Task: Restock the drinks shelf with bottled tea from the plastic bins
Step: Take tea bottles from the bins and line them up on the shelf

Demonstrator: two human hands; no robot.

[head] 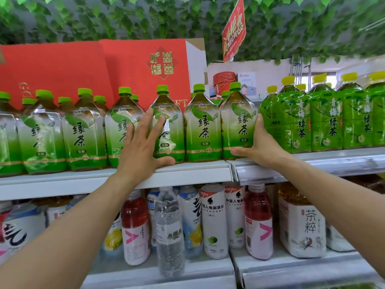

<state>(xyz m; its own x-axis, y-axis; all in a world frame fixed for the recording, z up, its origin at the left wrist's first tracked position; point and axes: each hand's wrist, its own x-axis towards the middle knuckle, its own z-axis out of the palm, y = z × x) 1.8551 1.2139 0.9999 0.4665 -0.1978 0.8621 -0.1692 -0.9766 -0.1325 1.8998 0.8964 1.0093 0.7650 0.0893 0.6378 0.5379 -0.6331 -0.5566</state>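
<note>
On the white metal shelf edge (187, 170), taken as the landmark, a front row of large clear plastic green-tea bottles with lime-green caps stands just above it. The left hand (141, 147) lies flat with straight fingers against the front of one such bottle (169, 130), thumb along its base where it meets the shelf edge; it presses and does not grasp. The right hand (260, 142) cups the right flank of the rightmost bottle of that row (238, 122), fingers reaching behind it and thumb stretched under its front lower corner, so it holds the bottle's side loosely. Just right of this bottle stand darker green plum-tea bottles with yellow caps (295, 122). Below the shelf edge are mixed smaller drinks.

These bottles look full, so probably heavy, with thin walls that would give under a squeeze and glossy, likely slippery label film. The square lower body or the shoulder under the cap seems the surest hold. No plastic bins are in view.
</note>
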